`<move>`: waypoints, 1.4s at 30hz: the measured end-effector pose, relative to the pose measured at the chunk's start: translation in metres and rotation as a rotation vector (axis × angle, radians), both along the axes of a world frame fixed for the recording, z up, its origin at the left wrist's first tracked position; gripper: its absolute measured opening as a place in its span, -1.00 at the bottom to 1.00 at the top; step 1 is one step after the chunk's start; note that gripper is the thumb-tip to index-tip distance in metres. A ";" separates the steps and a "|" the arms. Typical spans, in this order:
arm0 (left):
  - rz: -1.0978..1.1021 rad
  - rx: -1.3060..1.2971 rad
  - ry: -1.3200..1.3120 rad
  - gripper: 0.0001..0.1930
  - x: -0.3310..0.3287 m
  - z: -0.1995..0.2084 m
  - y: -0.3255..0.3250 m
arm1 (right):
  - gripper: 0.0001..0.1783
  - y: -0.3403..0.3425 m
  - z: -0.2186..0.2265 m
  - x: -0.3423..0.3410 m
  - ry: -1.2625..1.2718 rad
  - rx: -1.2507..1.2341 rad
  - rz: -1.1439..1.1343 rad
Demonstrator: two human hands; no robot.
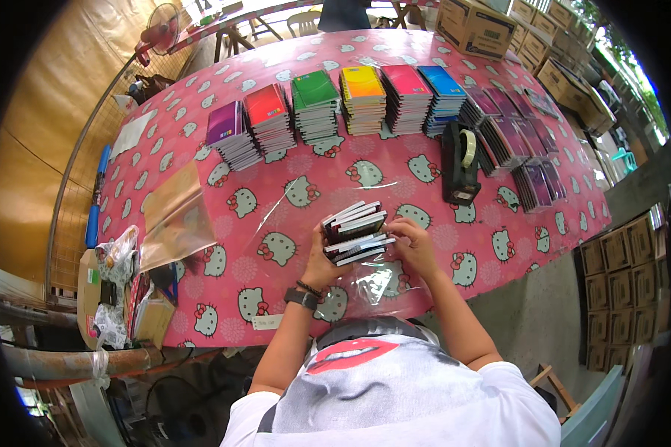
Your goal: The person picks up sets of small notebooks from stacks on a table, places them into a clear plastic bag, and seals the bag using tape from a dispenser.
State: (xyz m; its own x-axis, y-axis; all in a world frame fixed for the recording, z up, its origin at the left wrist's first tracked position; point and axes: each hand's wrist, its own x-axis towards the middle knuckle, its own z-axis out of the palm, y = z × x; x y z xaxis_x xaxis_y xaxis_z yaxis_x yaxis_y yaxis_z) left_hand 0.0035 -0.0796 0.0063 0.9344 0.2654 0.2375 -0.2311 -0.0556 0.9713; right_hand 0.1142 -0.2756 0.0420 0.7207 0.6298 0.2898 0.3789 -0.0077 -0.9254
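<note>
Close to the table's front edge, I hold a small stack of spiral notebooks (pixel 356 232) with white page edges and dark covers. It stands on edge, fanned slightly apart. My left hand (pixel 322 259) is wrapped round the stack's left side. On the right, the curled fingers of my right hand (pixel 414 244) grip the stack's end. Glossy clear plastic (pixel 380 287) lies under and in front of the notebooks. Beyond them, notebook piles form a row: purple (pixel 225 121), red (pixel 265 103), green (pixel 313 91), yellow (pixel 362 83), pink (pixel 406 80) and blue (pixel 441 80).
A black tape dispenser (pixel 462 167) stands right of centre, beside wrapped purple notebook packs (pixel 525 138). Clear plastic bags (pixel 177 220) lie at left, near blue markers (pixel 92 226) and a cluttered box (pixel 153 316). A cardboard carton (pixel 476 28) sits at the far right corner.
</note>
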 end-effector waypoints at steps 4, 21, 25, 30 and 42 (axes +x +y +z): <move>-0.087 -0.255 -0.003 0.12 0.001 0.008 -0.004 | -0.72 -0.002 0.003 0.013 -0.105 -0.149 0.022; 0.012 0.121 0.049 0.04 0.003 0.035 0.004 | -0.57 0.003 -0.050 0.022 0.223 0.046 -0.109; -0.041 -0.033 0.033 0.10 0.005 0.033 0.009 | -0.79 0.011 -0.023 0.020 -0.274 -0.254 -0.080; 0.024 0.053 0.063 -0.10 0.006 0.021 0.011 | -0.54 0.018 -0.032 0.012 0.223 -0.081 -0.022; -0.042 -0.129 -0.021 0.10 0.000 0.018 0.003 | 0.17 0.003 -0.004 0.007 0.229 -0.109 0.205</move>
State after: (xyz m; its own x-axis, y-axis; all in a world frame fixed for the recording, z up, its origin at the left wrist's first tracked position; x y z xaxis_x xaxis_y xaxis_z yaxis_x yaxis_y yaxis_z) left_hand 0.0033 -0.0764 0.0244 0.9404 0.2559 0.2239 -0.2514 0.0800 0.9646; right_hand 0.1208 -0.2725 0.0382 0.6143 0.7870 0.0578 0.1648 -0.0563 -0.9847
